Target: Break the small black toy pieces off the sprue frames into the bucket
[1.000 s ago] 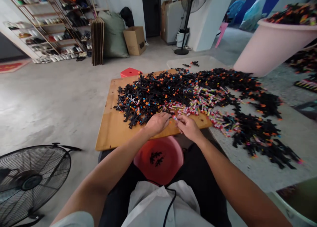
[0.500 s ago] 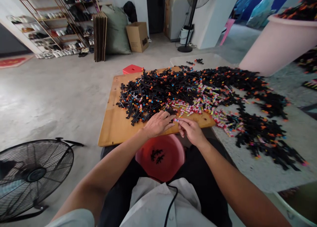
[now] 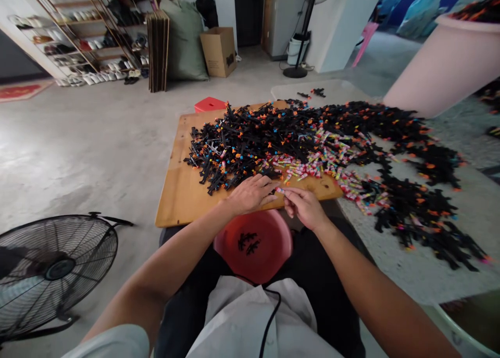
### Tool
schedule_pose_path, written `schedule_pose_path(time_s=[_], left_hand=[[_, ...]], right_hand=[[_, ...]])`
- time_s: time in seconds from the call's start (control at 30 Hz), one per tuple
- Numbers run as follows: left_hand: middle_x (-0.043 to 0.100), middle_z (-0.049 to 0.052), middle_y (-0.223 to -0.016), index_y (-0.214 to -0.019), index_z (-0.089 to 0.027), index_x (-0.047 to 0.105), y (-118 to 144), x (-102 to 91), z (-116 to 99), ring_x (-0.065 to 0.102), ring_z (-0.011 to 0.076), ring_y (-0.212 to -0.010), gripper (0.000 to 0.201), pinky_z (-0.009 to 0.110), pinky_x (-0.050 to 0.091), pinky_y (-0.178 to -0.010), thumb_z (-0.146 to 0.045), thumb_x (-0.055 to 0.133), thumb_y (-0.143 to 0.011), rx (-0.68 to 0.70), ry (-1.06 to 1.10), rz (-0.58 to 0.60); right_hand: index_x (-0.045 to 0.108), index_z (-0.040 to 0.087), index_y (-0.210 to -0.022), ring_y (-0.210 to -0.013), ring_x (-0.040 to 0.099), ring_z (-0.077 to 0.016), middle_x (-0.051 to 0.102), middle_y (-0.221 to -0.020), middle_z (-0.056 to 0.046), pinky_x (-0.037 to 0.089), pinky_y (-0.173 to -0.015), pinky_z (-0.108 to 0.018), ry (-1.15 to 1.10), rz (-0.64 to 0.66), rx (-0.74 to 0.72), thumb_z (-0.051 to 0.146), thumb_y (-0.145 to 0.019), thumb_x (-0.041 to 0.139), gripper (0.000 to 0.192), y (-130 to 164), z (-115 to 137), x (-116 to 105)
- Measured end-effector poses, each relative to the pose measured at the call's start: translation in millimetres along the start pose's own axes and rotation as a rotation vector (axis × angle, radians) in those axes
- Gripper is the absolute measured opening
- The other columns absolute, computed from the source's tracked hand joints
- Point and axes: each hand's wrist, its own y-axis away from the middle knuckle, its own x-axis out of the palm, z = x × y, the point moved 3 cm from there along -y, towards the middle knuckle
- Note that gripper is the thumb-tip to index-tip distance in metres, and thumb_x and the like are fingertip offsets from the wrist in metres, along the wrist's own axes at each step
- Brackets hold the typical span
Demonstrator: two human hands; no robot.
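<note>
My left hand (image 3: 253,193) rests at the front edge of the wooden board (image 3: 172,191), its fingers closed over a small black toy gun that is mostly hidden. Between thumb and forefinger, my right hand (image 3: 303,207) pinches a small printed tube (image 3: 279,190), whose tip meets the left fingertips. Just beyond the hands spreads a heap of black toy guns (image 3: 250,139) with orange and blue bits. Pink-and-white printed tubes (image 3: 308,165) lie along the heap's near right side. Below the board's edge, a red basin (image 3: 223,243) between my legs holds several black toy guns.
A grey table (image 3: 410,275) at the right carries more toy guns (image 3: 422,217). A large pink tub (image 3: 433,72) filled with similar pieces stands behind it. A black floor fan (image 3: 58,269) is at the left, a red stool (image 3: 210,104) behind the board, and a greenish bucket (image 3: 449,321) at lower right.
The view has shifted slightly. Both hands stay together at the board's edge, with the tube still in my right fingers and hardly any movement.
</note>
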Motion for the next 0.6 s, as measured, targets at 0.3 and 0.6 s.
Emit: schedule_pose_path(time_s=[0.3,0.6], left_hand=[[0.073,0.011,-0.107,-0.119,-0.017,0.071,1.8,-7.1,-4.8,0.068,0.0213,-0.098,0.043,0.03,0.052,-0.091,-0.05,0.045,-0.11,-0.004,0.21,0.002],[0.075,0.009,-0.111,-0.119,-0.019,0.072,2.6,-22.6,-7.0,0.072,0.0204,-0.098,0.039,0.027,0.053,-0.087,-0.05,0.052,-0.108,-0.02,0.408,0.14]], right_hand=[[0.081,0.016,-0.108,-0.041,0.046,-0.0126,0.051,-0.048,0.004,0.037,-0.044,-0.026,0.463,-0.007,-0.095,0.051,-0.098,0.061,0.042,8.3,21.8,4.3],[0.08,0.016,-0.114,-0.043,0.045,-0.012,0.052,-0.05,0.005,0.037,-0.045,-0.025,0.345,0.046,-0.034,0.05,-0.096,0.061,0.043,6.0,9.8,-1.4]])
